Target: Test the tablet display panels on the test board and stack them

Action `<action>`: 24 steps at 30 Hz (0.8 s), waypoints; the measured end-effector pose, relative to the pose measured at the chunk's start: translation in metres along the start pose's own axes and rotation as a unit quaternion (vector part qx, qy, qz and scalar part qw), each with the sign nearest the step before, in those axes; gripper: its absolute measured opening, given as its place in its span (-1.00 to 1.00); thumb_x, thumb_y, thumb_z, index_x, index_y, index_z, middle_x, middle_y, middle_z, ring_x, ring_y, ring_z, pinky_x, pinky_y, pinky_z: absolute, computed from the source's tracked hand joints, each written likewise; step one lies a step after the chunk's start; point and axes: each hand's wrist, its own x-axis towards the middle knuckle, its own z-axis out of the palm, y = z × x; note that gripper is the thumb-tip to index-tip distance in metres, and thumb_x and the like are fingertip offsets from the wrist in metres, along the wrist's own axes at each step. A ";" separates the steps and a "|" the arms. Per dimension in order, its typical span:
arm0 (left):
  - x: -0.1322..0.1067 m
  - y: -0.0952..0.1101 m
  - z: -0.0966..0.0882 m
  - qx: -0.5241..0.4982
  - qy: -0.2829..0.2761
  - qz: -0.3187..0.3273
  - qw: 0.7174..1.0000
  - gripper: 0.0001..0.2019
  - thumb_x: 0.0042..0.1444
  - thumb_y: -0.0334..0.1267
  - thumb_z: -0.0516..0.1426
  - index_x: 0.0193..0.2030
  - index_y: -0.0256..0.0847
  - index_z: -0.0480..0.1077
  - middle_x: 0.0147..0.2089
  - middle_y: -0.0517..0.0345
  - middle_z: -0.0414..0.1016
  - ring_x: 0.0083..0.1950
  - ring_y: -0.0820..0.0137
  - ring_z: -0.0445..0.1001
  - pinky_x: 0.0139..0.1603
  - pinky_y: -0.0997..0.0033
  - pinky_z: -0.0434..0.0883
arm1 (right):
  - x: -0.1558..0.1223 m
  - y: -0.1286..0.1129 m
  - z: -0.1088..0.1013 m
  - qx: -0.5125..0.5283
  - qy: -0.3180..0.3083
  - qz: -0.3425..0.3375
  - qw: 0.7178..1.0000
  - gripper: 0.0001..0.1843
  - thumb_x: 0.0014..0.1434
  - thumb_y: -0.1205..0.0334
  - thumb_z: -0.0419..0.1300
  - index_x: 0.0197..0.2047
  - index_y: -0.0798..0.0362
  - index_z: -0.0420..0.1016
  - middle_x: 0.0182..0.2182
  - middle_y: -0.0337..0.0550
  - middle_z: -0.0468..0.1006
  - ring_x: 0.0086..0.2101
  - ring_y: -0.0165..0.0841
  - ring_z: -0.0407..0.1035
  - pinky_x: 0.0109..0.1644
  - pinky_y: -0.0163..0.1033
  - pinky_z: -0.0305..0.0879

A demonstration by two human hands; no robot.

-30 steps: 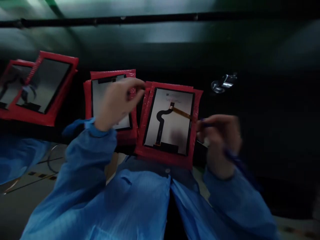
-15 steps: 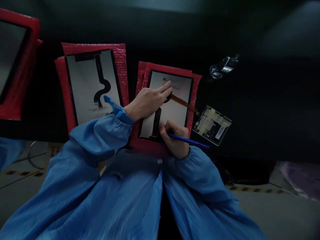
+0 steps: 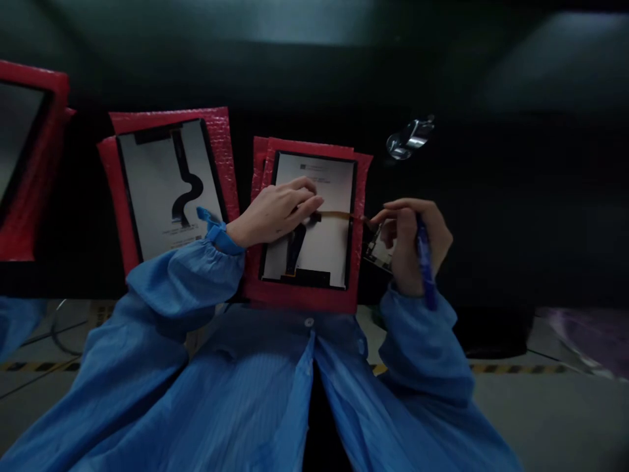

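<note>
In the head view, the left hand [image 3: 275, 213] lies flat and unclenched, its fingers pressing on the white rectangular display panel [image 3: 330, 252]. The panel rests on a red bubble-wrap sleeve [image 3: 304, 299] close before the body. The right hand [image 3: 410, 239] clasps a blue pen [image 3: 425, 262] and pinches the thin orange ribbon cable [image 3: 341, 215].

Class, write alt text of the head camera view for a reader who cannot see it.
A person rests the left hand on a display panel lying in red bubble wrap, while the right hand, holding a blue pen, pinches its orange ribbon cable.
</note>
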 end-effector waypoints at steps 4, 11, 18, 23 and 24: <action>0.001 0.003 -0.005 -0.169 -0.035 -0.052 0.984 -0.45 0.41 0.05 -0.11 -0.35 -0.30 0.48 -0.21 -0.05 0.53 -0.38 0.40 0.42 -0.37 0.39 0.28 | 0.023 0.028 -0.019 -0.107 -0.100 -0.012 0.989 -0.73 0.16 0.02 0.38 -0.30 -0.01 0.44 -0.36 -0.16 0.55 -0.31 -0.23 0.41 -0.23 -0.14 0.28; 0.006 0.013 -0.022 -0.506 -0.127 -0.207 0.828 -0.64 0.15 -0.09 0.26 0.03 -0.19 0.43 -0.36 0.10 0.56 -0.63 0.56 0.16 -0.66 0.48 -0.10 | 0.031 0.039 -0.013 0.025 -0.179 0.058 0.982 -0.52 0.15 -0.10 0.37 -0.38 -0.03 0.16 -0.44 -0.27 0.48 -0.52 -0.40 0.28 -0.45 -0.26 0.23; 0.015 0.023 -0.013 -0.637 -0.181 -0.175 0.729 -0.64 0.11 0.06 0.25 -0.30 -0.26 0.55 -0.47 0.15 0.31 -0.55 0.56 0.12 -0.64 0.51 0.01 | 0.027 0.014 -0.012 0.172 -0.144 0.005 0.975 -0.58 0.23 0.09 0.32 -0.40 -0.04 0.10 -0.48 -0.34 0.46 -0.50 -0.44 0.33 -0.43 -0.31 0.30; 0.006 0.024 -0.008 -0.631 -0.111 -0.176 0.747 -0.67 0.08 0.02 0.33 -0.41 -0.22 0.45 -0.51 0.22 0.32 -0.62 0.62 0.00 -0.68 0.53 -0.03 | 0.016 -0.003 -0.007 0.209 -0.126 0.010 0.970 -0.58 0.26 0.15 0.30 -0.39 -0.05 0.08 -0.46 -0.33 0.46 -0.46 -0.42 0.38 -0.39 -0.27 0.36; 0.004 0.026 -0.007 -0.612 -0.092 -0.175 0.765 -0.70 0.12 0.00 0.31 -0.35 -0.21 0.48 -0.49 0.21 0.38 -0.64 0.63 0.01 -0.68 0.54 -0.02 | 0.014 -0.007 -0.005 0.210 -0.116 0.009 0.971 -0.60 0.26 0.17 0.30 -0.39 -0.05 0.08 -0.45 -0.33 0.46 -0.46 -0.42 0.39 -0.40 -0.27 0.37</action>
